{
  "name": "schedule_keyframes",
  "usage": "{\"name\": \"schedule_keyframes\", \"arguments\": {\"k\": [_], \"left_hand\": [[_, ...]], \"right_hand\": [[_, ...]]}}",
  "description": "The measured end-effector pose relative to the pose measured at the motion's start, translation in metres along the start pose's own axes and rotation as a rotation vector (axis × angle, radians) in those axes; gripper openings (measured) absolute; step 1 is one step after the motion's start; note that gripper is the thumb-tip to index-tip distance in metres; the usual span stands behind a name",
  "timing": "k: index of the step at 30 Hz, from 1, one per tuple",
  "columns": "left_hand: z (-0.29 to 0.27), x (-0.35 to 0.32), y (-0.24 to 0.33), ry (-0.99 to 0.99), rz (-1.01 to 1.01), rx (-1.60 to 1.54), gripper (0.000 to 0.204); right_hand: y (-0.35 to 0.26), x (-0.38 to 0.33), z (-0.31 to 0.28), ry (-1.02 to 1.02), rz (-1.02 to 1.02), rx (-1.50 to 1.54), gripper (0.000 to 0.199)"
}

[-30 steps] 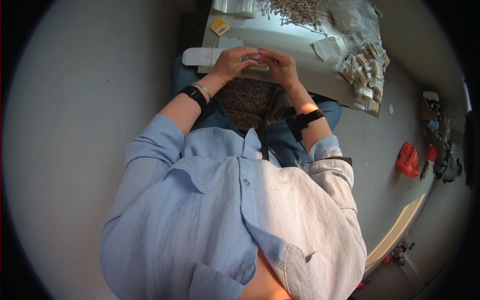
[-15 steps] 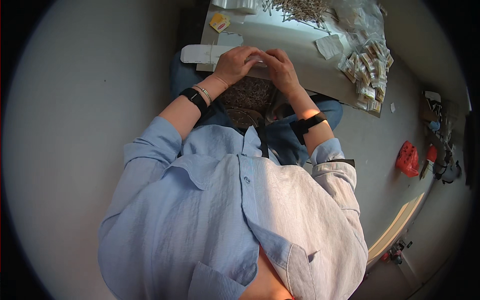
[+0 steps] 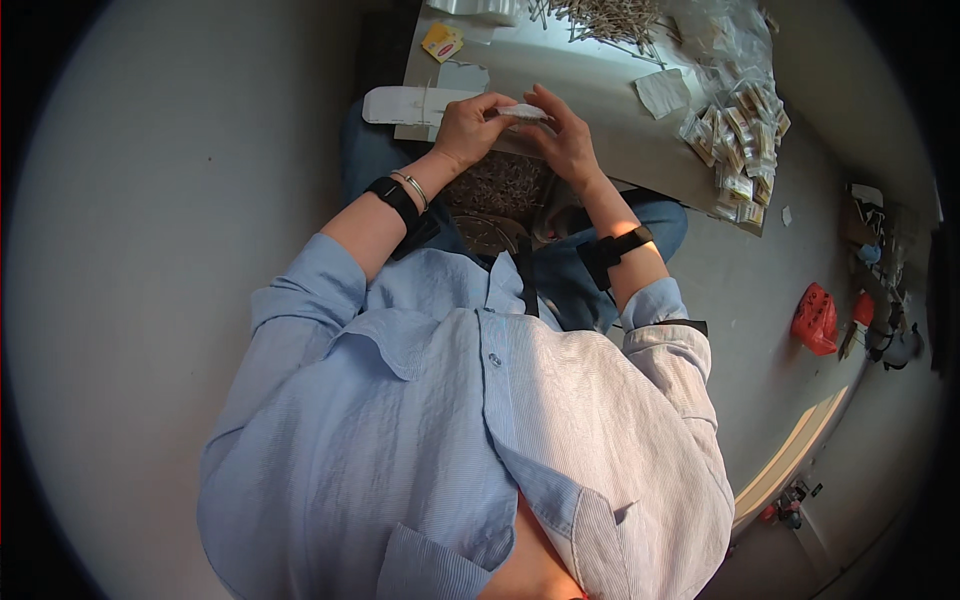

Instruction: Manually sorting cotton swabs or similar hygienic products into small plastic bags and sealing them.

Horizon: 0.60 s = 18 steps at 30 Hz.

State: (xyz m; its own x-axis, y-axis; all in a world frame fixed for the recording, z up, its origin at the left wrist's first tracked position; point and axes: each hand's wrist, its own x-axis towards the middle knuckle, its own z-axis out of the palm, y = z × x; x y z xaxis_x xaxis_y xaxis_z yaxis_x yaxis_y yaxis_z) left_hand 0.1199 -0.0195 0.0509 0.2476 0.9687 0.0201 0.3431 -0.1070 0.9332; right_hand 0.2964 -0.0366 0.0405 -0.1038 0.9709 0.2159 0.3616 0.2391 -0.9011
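Whitish, narrow piece of unclear material (image 3: 522, 112), newly uncovered above the near edge of the flat grey bench (image 3: 635, 150): my left hand (image 3: 470, 130) pinches, seemingly steadies it; whether my right hand (image 3: 567, 145), fingers parted, grips, I cannot tell.

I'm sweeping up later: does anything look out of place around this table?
Yes: a small white scrap lies on the floor right of the table. It looks stray, perhaps dropped, since the packets are heaped on the tabletop.

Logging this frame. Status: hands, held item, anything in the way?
Left hand pinches small white item. Right hand, fingers parted near item's right end; contact unclear. White strip beside left hand, not between hands.
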Motion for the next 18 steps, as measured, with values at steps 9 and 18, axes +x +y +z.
{"name": "schedule_keyframes", "arguments": {"k": [9, 18], "left_hand": [[-0.012, 0.012, -0.009, -0.253, -0.067, -0.122, 0.02], [0.001, 0.006, -0.01, -0.087, 0.203, -0.037, 0.024]], "right_hand": [[-0.005, 0.009, -0.014, -0.213, 0.082, -0.164, 0.021], [-0.004, 0.005, -0.013, -0.164, -0.01, -0.228, 0.023]]}}
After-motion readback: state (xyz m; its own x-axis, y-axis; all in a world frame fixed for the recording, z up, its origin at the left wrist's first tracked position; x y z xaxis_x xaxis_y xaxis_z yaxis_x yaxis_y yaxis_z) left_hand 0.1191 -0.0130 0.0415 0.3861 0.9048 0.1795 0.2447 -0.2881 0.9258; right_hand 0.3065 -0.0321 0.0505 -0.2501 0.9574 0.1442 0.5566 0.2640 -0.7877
